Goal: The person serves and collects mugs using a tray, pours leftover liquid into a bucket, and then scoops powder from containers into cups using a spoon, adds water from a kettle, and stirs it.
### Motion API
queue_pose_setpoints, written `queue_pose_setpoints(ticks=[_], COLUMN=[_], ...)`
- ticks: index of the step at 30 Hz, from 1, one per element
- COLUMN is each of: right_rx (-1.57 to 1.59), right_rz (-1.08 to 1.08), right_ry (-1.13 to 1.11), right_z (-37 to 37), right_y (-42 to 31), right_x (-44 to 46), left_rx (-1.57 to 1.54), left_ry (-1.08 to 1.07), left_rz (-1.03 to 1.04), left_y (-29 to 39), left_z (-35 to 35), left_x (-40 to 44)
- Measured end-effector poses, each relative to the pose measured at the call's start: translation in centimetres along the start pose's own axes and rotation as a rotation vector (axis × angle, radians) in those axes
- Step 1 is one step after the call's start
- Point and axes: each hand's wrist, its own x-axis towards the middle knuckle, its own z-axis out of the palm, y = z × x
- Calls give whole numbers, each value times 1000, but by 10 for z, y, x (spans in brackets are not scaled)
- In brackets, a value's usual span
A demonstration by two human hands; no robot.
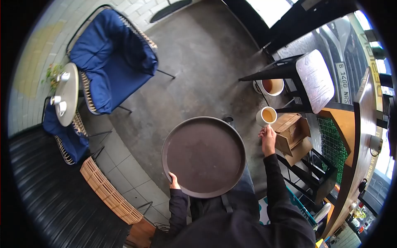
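My left hand [174, 180] grips the lower left rim of a round dark brown tray [203, 157], its thumb over the edge. Nothing stands on the tray, which is held level in front of my body. Out to the right, my right hand [268, 139] holds a white cup [266, 116] with a brownish-yellow drink inside. The cup is apart from the tray, above the floor and beside an open cardboard box [291, 134].
A white bucket [273, 86] stands by a black stool with a pale seat [315, 81]. At the left are a blue cushioned chair [120, 76], a small round table [71, 93] with white cups, and a wicker seat [109, 190]. A wooden counter [360, 136] runs along the right.
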Motion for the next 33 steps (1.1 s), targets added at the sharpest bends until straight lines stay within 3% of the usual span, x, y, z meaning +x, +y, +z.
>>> queue_pose_setpoints(ticks=[7,10,17,22,23,25,33], right_rx=[-136,-72,-387,-704,-707,-1200,-1648], right_rz=[114,63,298,354,351,212,157], right_ry=[242,276,506,677,674,547,541], right_z=[-63,-102,-157,-152,-153,-163,-161], right_y=[58,94,106,81,75,67,44], right_x=[166,248,380,404,402,406,408], left_rx=[41,41,1,-39,14,119,99], left_ry=[62,86,165,213,212,209,216], left_rz=[-153,-213,-295,-324,-320,-313,-252], left_y=[-37,-51,-73,-77,-88,-112,-95], left_z=[88,114,146,152,143,122,160], left_x=[-13,-23,-46,-52,-50,-47,-53])
